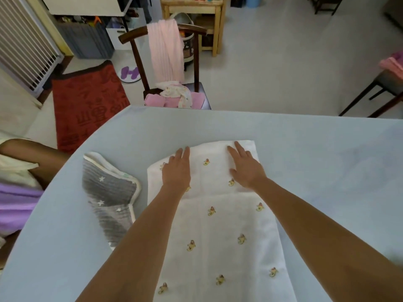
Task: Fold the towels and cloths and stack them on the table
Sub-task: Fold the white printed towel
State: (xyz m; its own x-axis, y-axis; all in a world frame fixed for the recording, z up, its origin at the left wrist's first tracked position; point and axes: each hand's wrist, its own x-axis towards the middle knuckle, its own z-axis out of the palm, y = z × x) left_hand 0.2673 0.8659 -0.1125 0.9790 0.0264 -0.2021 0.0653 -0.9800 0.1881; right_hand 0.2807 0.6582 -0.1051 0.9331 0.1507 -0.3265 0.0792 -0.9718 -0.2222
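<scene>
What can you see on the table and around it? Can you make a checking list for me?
Surface: pale blue table, smooth cover.
Job's things: white towel with small yellow embroidered figures lies flat, its far end folded back over itself; grey star-patterned cloth with cream edging lies folded beside it, to the left, apart.
Clutter: nothing seen on the table.
Grippers: left hand and right hand press flat, fingers straight, on the folded end of the towel.
Cables: nothing seen.
Surroundings: dark wooden chair beyond the table with a pale pink cloth over its back and pink folded cloths on its seat; red patterned rug.
</scene>
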